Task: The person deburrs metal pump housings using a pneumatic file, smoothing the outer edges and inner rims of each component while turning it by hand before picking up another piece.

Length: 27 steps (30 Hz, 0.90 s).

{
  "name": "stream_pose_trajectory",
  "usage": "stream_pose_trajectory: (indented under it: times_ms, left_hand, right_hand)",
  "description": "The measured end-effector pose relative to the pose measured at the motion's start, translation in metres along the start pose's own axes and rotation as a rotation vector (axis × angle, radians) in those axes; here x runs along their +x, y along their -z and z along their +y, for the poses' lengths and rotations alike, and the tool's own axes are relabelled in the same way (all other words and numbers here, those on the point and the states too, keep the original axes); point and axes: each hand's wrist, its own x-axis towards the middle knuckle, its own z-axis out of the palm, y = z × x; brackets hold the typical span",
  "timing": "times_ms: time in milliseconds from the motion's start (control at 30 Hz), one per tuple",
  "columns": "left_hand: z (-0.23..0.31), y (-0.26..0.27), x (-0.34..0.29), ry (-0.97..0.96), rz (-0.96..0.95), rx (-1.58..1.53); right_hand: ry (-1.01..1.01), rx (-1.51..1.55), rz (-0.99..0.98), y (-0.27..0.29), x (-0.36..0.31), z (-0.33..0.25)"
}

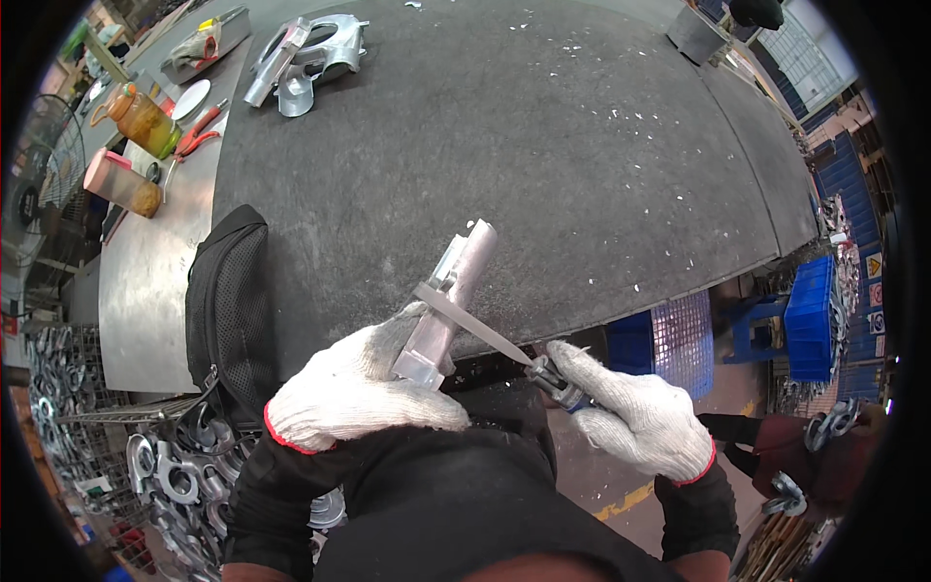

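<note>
1. Dark grey worktop [582, 194], flecked with pale chips, curves away from the person I am watching.
2. Fingers of the white-gloved left hand [364, 393] wrap around a metal part [436, 335], holding it slantwise at the worktop's near edge.
3. That part looks silvery and slender, with a smooth, rounded back along its upper length and a blockier, squared lower end.
4. Gloved fingers of the right hand [635, 417] close round the handle of a flat, file-like tool [482, 331], its thin grey blade crossing the part.
5. Left of both hands stands a black mesh pouch [233, 301].
6. Farther back, silvery castings [281, 63] rest on the worktop.
</note>
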Motion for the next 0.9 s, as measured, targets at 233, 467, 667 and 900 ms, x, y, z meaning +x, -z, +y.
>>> stream_pose_trajectory:
  times_ms: [233, 467, 667, 900]
  left_hand:
    - [0.007, 0.005, -0.005, 0.063, 0.013, 0.072]
    - [-0.001, 0.017, -0.004, -0.016, -0.118, 0.153]
    - [0.018, 0.018, -0.019, 0.013, -0.042, 0.436]
    - [0.003, 0.019, -0.039, 0.192, 0.061, 0.396]
  right_hand:
    - [0.049, -0.098, -0.134, 0.002, 0.007, -0.007]
    - [0.025, -0.302, -0.176, 0.006, 0.015, -0.023]
    - [0.044, -0.328, -0.139, 0.003, 0.018, -0.023]
    - [0.232, -0.434, -0.109, 0.000, 0.013, -0.019]
